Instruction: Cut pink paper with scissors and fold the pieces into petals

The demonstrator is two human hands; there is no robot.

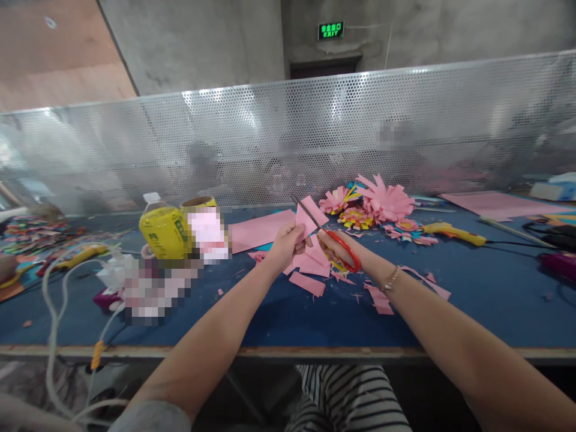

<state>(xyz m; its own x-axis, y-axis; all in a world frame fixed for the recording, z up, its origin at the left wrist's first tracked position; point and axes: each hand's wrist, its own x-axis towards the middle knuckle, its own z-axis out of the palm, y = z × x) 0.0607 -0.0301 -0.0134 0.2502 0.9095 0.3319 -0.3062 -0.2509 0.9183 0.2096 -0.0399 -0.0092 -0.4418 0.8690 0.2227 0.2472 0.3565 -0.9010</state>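
Observation:
My left hand [288, 243] is closed on a folded piece of pink paper [311, 214] above the middle of the blue table. My right hand [337, 249] grips the red and yellow handles of the scissors [348, 251]. Their dark blades point up and to the left, across the face of the paper. Below both hands lie pink cut pieces [308, 284] and small scraps. A long pink strip [261, 230] lies behind my left hand. Behind my right hand are pink paper flowers [382, 201], some with yellow and blue parts.
A yellow-labelled bottle [165, 231] and a tape roll [198, 203] stand at the left. Yellow glue guns [454, 233] with cords lie on both sides. A perforated metal screen [270, 132] closes off the back. White cables [51, 336] hang over the front left edge.

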